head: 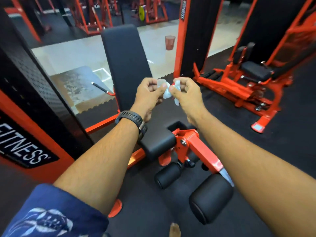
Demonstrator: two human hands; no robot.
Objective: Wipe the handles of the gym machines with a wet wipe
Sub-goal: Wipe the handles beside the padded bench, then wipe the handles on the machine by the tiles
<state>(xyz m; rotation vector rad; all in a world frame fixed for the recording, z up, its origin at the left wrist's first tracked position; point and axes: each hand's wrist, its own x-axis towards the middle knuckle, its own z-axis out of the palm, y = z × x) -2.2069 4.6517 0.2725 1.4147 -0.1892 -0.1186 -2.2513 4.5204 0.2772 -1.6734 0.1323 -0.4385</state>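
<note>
Blue patterned sleeve (pixel 51 212) at seven o'clock, two bare forearms reaching out from it, and a black watch (pixel 135 121) on the left wrist. Both hands meet just above the middle of the view, at twelve o'clock. The left hand (pixel 150 93) and the right hand (pixel 186 94) pinch the wet wipe (pixel 167 94) between them, thumbs on the near side and fingers curled behind. Neither hand is open.

The wipe is a small white crumple, bunched in the gap between the two thumbs, with a tail hanging down at five o'clock from the right thumb. A pale, clear-looking scrap shows at the left fingertips. I cannot tell whether it is wrapper or wipe.

I judge this thing light, limp and damp. It has no stiffness, so it folds wherever it is left unsupported, and it could tear if pulled hard from both ends. Best hold is on opposite edges, teasing it flat, then draping it over the palm so it wraps a bar.

No handle is touched yet. A black-gripped handle (pixel 100 87) sits at nine o'clock from the left hand, well apart. The padded bench back (pixel 124 65) stands directly behind the hands, and the roller pads (pixel 210 197) lie at five o'clock below.
</note>
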